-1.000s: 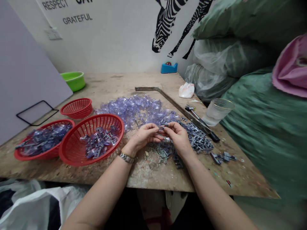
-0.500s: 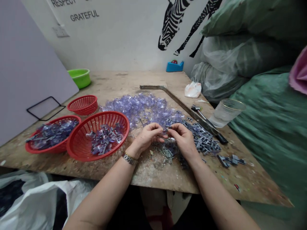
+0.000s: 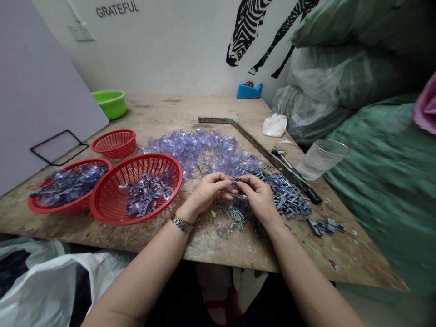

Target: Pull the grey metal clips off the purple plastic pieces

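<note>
My left hand (image 3: 214,188) and my right hand (image 3: 258,193) meet over the middle of the table, fingertips nearly touching. Between them they pinch a small plastic piece (image 3: 234,182), part clear purple and part dark; the fingers hide most of it. Just beyond the hands lies a heap of clear purplish plastic pieces (image 3: 200,147). Dark grey plastic clips (image 3: 289,193) are piled beside my right hand. Below the fingers is a scatter of small metal pins or screws (image 3: 236,218). A metal watch (image 3: 183,223) is on my left wrist.
Left stand a red basket (image 3: 102,204) and another red basket (image 3: 51,208), both holding assembled pieces, plus a smaller red basket (image 3: 116,144). A bent metal bar (image 3: 255,144) crosses the table's right side near a glass (image 3: 320,159). Green sacks (image 3: 381,150) crowd the right edge.
The view has tilted down and shifted slightly. Both hands stay together at the same spot, with small finger movements around the piece.
</note>
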`<state>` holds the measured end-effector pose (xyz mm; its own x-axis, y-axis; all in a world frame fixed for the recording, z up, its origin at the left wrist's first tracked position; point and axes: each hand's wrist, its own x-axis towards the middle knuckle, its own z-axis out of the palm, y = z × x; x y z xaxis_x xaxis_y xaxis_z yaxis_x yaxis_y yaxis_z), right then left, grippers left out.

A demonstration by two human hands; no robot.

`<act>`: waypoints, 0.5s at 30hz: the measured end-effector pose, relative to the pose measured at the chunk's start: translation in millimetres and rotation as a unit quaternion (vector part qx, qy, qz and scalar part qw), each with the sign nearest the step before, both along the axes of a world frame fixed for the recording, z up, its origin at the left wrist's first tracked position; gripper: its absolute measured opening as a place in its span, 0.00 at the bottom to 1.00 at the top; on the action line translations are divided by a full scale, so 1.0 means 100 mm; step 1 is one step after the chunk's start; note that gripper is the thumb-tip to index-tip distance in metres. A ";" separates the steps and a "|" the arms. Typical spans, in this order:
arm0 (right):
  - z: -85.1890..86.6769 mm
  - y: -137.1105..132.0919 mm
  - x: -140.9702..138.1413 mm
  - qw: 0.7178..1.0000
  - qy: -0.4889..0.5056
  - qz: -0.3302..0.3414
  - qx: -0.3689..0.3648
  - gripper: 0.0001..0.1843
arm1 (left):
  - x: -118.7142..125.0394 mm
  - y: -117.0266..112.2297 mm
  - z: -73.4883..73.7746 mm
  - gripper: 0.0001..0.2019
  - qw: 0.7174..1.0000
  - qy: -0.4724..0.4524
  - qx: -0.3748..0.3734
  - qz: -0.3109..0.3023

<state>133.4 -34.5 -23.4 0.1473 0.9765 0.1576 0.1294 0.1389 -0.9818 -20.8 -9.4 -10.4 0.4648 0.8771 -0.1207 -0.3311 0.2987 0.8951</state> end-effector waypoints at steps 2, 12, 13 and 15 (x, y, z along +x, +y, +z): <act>-0.02 0.01 0.01 0.999 0.032 0.004 -0.016 0.13 | -0.01 0.01 0.00 0.13 1.000 -0.011 -0.012 0.007; -0.02 0.03 0.00 0.987 0.148 0.013 -0.067 0.16 | -0.01 0.04 -0.02 0.11 0.999 -0.011 -0.033 0.039; -0.01 0.02 0.00 0.988 0.144 0.011 -0.063 0.16 | -0.01 0.04 -0.02 0.11 0.999 -0.009 -0.032 0.041; -0.01 0.02 0.00 0.991 0.126 0.010 -0.052 0.15 | -0.01 0.04 -0.03 0.12 0.999 -0.005 -0.027 0.046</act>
